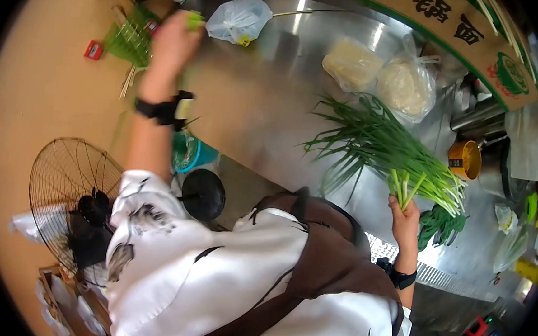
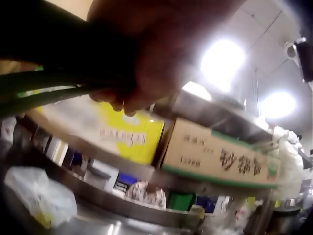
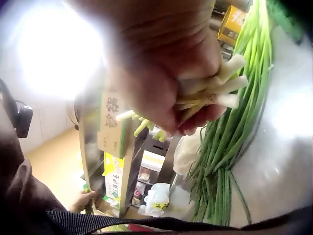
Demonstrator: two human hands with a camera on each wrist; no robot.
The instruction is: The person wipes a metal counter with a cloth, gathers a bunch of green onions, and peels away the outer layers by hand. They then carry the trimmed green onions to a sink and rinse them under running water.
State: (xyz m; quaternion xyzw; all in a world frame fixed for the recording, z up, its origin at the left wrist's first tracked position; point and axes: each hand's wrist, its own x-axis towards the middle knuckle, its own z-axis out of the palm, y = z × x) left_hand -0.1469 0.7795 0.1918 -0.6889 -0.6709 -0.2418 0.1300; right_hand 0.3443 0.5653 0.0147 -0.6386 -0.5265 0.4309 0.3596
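Observation:
At the upper left of the head view my left hand [image 1: 174, 44] is raised, curled round green scallion pieces [image 1: 194, 20]. In the left wrist view long green leaves [image 2: 49, 95] stick out from the dark, blurred left hand [image 2: 161, 58]. My right hand [image 1: 404, 221] grips a few pale scallion stalks [image 1: 405, 185] by the lower bundle end. The right wrist view shows that hand [image 3: 156, 68] closed round them, with white cut-looking ends [image 3: 229, 84] poking out. A large scallion bundle [image 1: 389, 145] lies on the steel counter beside it, leaves toward the upper left.
Knotted white bag [image 1: 239, 17] at the counter's back; bagged pale food [image 1: 352, 64] and another bag [image 1: 407, 89] behind the scallions. An orange tub [image 1: 465, 159] and dark green bundle [image 1: 441, 227] are at right. A teal bin [image 1: 196, 155] and wire-caged fan [image 1: 73, 198] stand left.

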